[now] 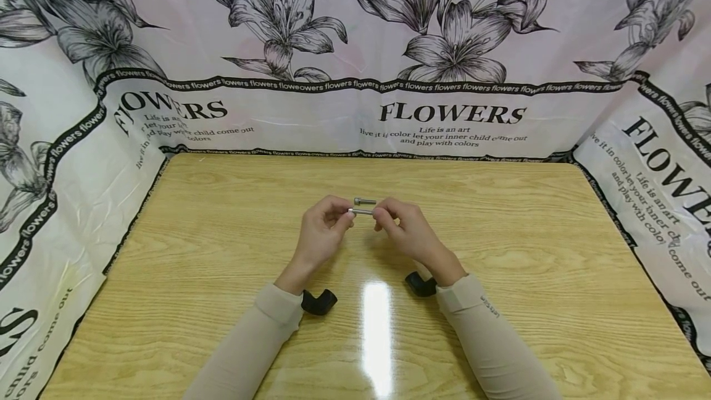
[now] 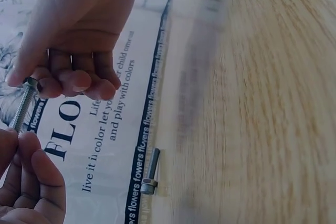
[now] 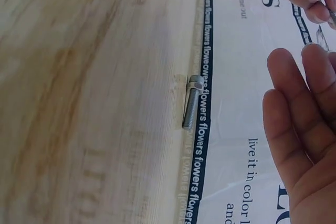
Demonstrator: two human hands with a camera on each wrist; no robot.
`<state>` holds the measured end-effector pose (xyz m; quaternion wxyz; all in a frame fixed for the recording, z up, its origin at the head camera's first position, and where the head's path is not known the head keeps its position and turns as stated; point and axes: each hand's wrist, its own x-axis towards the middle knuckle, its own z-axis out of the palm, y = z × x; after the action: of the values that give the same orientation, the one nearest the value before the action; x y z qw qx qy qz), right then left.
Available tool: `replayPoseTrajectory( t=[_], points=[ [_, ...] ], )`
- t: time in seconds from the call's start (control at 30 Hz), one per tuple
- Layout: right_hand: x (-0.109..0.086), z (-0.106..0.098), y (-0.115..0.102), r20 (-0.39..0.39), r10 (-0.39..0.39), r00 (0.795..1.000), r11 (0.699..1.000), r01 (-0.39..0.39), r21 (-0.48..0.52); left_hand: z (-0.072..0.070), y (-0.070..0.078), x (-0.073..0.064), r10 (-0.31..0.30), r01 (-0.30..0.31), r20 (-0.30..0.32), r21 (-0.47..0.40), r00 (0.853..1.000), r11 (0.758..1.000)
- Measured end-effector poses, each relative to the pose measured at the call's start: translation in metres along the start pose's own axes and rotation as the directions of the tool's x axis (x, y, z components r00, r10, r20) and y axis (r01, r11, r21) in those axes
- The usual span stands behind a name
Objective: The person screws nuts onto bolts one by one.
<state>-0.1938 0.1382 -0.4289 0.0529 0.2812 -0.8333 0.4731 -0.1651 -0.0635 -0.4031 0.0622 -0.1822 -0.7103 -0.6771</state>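
Observation:
My left hand (image 1: 322, 232) pinches the hex end of a silver bolt (image 1: 363, 212) between thumb and fingertips. At the bolt's other end, the thumb and fingers of my right hand (image 1: 412, 232) grip the threaded shaft. In the left wrist view the threads and a nut-like hex part (image 2: 32, 83) show at my left fingertips. The right wrist view has most of this bolt cut off at its edge. A second bolt (image 1: 365, 202) with a nut close to its head lies on the table just beyond my hands, its head toward the left.
Two black curved pieces (image 1: 319, 302) show beside my wrists, one at each sleeve cuff. The wood-grain table (image 1: 222, 215) is bounded at the back and sides by a flower-printed white sheet (image 1: 311, 119). Light glares off the table in front of me.

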Motion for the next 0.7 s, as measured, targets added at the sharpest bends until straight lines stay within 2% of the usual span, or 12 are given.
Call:
replayPoseTrajectory(
  t=[0.2, 0.33, 0.5, 0.7],
  points=[
    [-0.0020, -0.0023, -0.0016, -0.014, 0.042, 0.999, 0.998, -0.041, 0.048, 0.0011, 0.0012, -0.0007, -0.022, 0.022, -0.002, -0.002, 1.000, 1.000],
    [-0.0020, -0.0023, -0.0019, -0.015, 0.006, 1.000, 0.996, -0.005, 0.084, 0.0007, 0.0030, -0.0010, -0.032, 0.032, -0.005, 0.000, 0.999, 0.999],
    [-0.0007, -0.0005, -0.0014, 0.000, -0.047, 0.999, 0.997, 0.047, 0.068, 0.0000, 0.0044, -0.0014, -0.034, 0.034, -0.005, -0.010, 0.999, 0.999],
    [0.0000, 0.0010, -0.0027, -0.008, -0.011, 1.000, 1.000, 0.011, 0.013, 0.0007, 0.0051, -0.0012, -0.025, 0.025, -0.006, -0.007, 1.000, 1.000]
  ],
)
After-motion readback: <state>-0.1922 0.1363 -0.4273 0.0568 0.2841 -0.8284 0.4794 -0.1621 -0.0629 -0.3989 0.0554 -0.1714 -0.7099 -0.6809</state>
